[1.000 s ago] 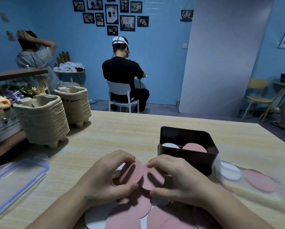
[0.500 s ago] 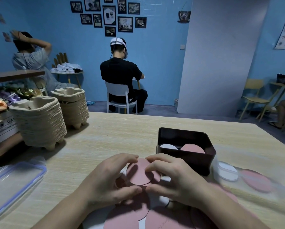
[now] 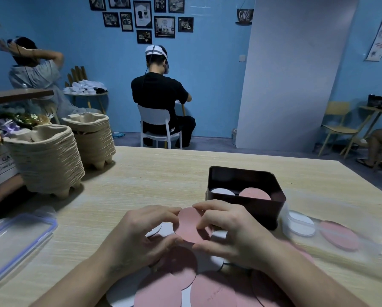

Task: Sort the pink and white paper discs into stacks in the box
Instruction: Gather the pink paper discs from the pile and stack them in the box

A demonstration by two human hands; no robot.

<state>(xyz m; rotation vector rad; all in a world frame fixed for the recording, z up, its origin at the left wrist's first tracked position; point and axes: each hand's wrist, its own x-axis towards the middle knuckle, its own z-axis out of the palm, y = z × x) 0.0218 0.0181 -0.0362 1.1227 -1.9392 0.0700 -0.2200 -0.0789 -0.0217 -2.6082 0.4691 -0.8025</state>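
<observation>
I see stacked brown pulp trays [image 3: 46, 160] at left and a clear plastic lid [image 3: 15, 240] lower left. Centre right sits the dark rectangular box [image 3: 252, 209]. Just before it, the left hand [image 3: 141, 238] and right hand [image 3: 236, 235] each have a grip pinching the round pink paper disc [image 3: 189, 227] over the loose pink and white discs [image 3: 185, 284] on the table.

Pink disc [image 3: 189, 224] near dark box [image 3: 265, 210]

Blue walls [image 3: 207, 85] hung with framed pictures [image 3: 142, 14] far left; tall white panel [image 3: 296, 74] far right; purple-grey floor [image 3: 212, 142]; white chair [image 3: 154, 114] far centre, yellow chair [image 3: 339, 129] far right; dim light.
</observation>
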